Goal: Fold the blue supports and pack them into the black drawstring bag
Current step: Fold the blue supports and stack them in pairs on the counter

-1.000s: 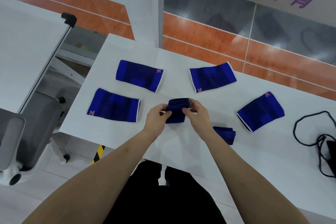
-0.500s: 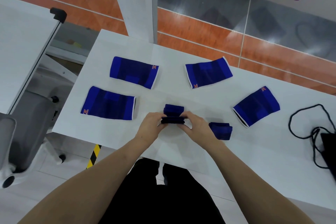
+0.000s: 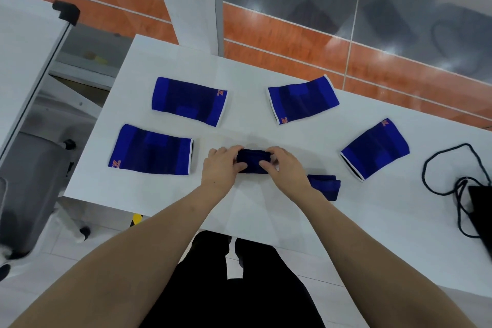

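Note:
A folded blue support (image 3: 253,161) lies on the white table (image 3: 266,210) just ahead of me. My left hand (image 3: 222,168) grips its left end and my right hand (image 3: 286,168) grips its right end, thumbs pressed on top. Another folded support (image 3: 326,185) rests right of my right wrist. Several flat blue supports lie spread around: one at near left (image 3: 151,150), one at far left (image 3: 189,100), one at far centre (image 3: 302,100), one at right (image 3: 374,149). The black drawstring bag (image 3: 482,210) sits at the right edge, mostly cut off, its cord (image 3: 439,168) looped on the table.
A grey office chair (image 3: 29,181) stands left of the table, beside a white board with a black corner (image 3: 66,12). A white pillar (image 3: 191,2) rises behind the table's far edge. The table's near edge runs just above my legs.
Both hands have folded the support over once more and pressed it flat on the table; it is now a smaller, compact bundle between my hands.

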Demonstrator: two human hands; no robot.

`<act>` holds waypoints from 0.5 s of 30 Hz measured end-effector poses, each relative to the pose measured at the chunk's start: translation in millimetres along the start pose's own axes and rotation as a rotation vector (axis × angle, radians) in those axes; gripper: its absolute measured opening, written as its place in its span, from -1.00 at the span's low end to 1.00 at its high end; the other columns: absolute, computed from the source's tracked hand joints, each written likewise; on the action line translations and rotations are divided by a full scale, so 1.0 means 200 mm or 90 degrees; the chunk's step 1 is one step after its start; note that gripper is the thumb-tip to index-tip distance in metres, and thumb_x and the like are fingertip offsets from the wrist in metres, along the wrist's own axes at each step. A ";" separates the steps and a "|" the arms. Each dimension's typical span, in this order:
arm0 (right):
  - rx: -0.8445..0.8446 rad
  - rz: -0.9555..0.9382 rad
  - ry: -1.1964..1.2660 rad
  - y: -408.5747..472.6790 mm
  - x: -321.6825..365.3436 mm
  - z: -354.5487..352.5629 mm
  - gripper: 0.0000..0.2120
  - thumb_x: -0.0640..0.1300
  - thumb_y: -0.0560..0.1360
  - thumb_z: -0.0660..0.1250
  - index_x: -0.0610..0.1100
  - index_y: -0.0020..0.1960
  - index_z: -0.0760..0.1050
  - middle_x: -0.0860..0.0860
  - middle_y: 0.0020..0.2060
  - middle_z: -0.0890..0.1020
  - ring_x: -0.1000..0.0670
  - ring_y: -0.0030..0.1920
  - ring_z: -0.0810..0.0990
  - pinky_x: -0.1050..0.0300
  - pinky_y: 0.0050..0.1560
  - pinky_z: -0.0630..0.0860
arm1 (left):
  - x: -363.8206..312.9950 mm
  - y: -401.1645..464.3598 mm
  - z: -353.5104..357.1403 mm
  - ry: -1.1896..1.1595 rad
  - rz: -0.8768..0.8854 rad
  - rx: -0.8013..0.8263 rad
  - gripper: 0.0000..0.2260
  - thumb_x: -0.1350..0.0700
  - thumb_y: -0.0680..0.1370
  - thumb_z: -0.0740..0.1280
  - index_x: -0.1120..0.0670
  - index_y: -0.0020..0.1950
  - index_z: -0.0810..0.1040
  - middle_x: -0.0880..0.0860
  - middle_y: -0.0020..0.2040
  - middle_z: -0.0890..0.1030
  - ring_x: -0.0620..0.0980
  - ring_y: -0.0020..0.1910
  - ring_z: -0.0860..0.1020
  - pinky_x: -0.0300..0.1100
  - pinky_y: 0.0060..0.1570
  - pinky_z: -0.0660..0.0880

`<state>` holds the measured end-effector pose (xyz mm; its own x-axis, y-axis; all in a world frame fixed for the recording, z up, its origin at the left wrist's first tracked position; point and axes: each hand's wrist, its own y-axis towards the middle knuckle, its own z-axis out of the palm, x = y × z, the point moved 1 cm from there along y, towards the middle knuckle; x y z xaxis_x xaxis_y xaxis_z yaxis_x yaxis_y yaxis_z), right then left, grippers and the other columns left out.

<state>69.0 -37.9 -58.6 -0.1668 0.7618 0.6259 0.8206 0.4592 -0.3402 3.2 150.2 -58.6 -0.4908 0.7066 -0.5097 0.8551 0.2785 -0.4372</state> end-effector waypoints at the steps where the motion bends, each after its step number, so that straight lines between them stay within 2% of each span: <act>1: -0.002 0.007 -0.005 0.01 0.00 0.00 -0.67 0.05 0.63 0.34 -0.08 0.32 0.49 0.11 0.04 0.54 0.02 0.07 0.53 0.12 0.10 0.46 | 0.00 0.00 0.01 0.004 -0.003 -0.007 -0.62 -0.06 0.60 0.34 -0.11 0.41 0.44 0.02 0.04 0.57 0.07 0.07 0.41 0.00 0.05 0.49; 6: -0.023 0.021 -0.038 0.06 -0.01 0.03 -0.63 0.10 0.61 0.35 0.03 0.37 0.51 0.09 0.22 0.58 0.01 0.21 0.51 0.02 0.18 0.52 | 0.00 0.00 0.04 0.042 -0.004 -0.033 -0.62 -0.06 0.61 0.33 -0.08 0.42 0.42 0.06 0.06 0.53 0.08 0.05 0.40 -0.02 0.03 0.49; 9: -0.028 0.021 -0.058 0.07 -0.01 0.05 -0.64 0.09 0.62 0.34 0.04 0.38 0.53 0.08 0.20 0.58 0.00 0.22 0.49 0.01 0.17 0.52 | -0.02 -0.03 0.04 0.073 0.015 -0.089 -0.56 0.00 0.54 0.43 0.01 0.38 0.40 0.09 0.06 0.48 0.09 0.01 0.42 -0.02 -0.03 0.50; 12: -0.028 0.027 -0.079 0.06 0.00 0.05 -0.61 0.08 0.63 0.33 0.01 0.42 0.49 0.05 0.21 0.59 -0.04 0.25 0.48 0.00 0.18 0.51 | -0.02 -0.10 0.04 0.138 0.147 -0.152 -0.54 0.16 0.49 0.46 0.05 0.36 0.42 0.11 0.18 0.44 0.11 0.06 0.43 -0.05 0.02 0.50; 15: -0.051 0.030 -0.078 0.02 0.01 0.04 -0.55 0.07 0.62 0.34 -0.02 0.47 0.41 0.00 0.29 0.56 -0.07 0.28 0.49 -0.05 0.19 0.53 | 0.03 -0.17 0.05 0.232 0.292 -0.135 -0.43 0.28 0.44 0.42 0.09 0.44 0.42 0.14 0.37 0.41 0.15 0.24 0.42 -0.02 0.14 0.48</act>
<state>68.0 -29.8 -64.3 -0.1877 0.8342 0.5186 0.8695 0.3867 -0.3073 -31.0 137.7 -53.7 -0.0092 0.9513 -0.3082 0.9983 -0.0092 -0.0582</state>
